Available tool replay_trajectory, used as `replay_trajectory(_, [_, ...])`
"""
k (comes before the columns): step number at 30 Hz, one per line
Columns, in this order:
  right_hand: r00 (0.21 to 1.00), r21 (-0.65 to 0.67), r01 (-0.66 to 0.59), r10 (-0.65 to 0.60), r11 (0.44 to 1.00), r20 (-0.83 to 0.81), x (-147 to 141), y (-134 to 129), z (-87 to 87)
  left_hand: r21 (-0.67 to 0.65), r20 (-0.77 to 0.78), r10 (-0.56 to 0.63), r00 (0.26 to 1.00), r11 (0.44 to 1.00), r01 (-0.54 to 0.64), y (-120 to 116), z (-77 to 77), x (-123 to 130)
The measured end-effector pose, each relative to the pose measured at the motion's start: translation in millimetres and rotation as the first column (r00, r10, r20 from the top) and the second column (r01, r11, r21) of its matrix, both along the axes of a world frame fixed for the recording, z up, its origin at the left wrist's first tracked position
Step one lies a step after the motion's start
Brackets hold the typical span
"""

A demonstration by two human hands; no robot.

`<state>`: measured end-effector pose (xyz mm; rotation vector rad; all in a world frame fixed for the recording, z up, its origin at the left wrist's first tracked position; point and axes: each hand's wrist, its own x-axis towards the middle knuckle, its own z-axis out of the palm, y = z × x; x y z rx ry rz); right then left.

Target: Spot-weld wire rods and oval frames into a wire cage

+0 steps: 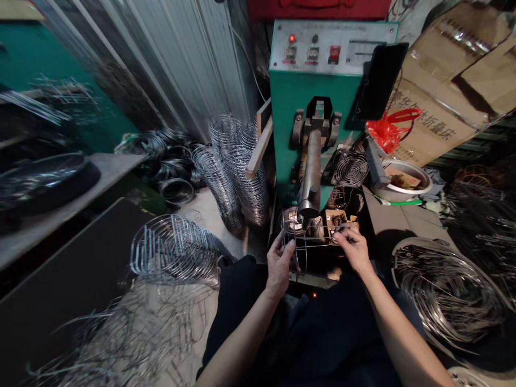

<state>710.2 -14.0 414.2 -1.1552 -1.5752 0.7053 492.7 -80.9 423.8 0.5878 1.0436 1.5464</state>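
Note:
In the head view my left hand pinches one side of a bent wire frame, thumb and fingers closed on it. At the frame's other end, my right hand has its fingers pressed together on the thin wire; the exact contact is too small to make out. Just above the frame, a thick metal cylinder arm juts toward me from a green machine. A small yellowish box sits behind the wire, near my right fingertips.
Stacked wire rings stand left of the machine, and a bundle of wire frames lies nearer me. Loose wires cover the floor. At right are a container of bent wires, a white basin and a cardboard box.

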Motion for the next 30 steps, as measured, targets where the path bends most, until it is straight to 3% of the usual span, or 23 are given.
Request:
replay_trajectory(14, [1.0, -0.023, 0.001, 0.0, 1.0, 0.023, -4.5, 26.5, 1.4, 0.005, 0.007, 0.004, 1.0, 1.0, -0.004, 17.5, -3.0, -1.5])
replay_trajectory(26, [1.0, -0.01, -0.006, 0.006, 1.0, -0.019, -10.0, 33.5, 5.1, -0.023, -0.003, -0.008, 1.0, 1.0, 0.007, 25.6, -5.5, -4.0])
replay_trajectory(30, [0.999, -0.001, 0.005, -0.004, 1.0, 0.044, -10.1, 28.2, 11.1, -0.016, -0.02, -0.015, 1.0, 1.0, 0.015, 22.0, 2.1, -2.6])
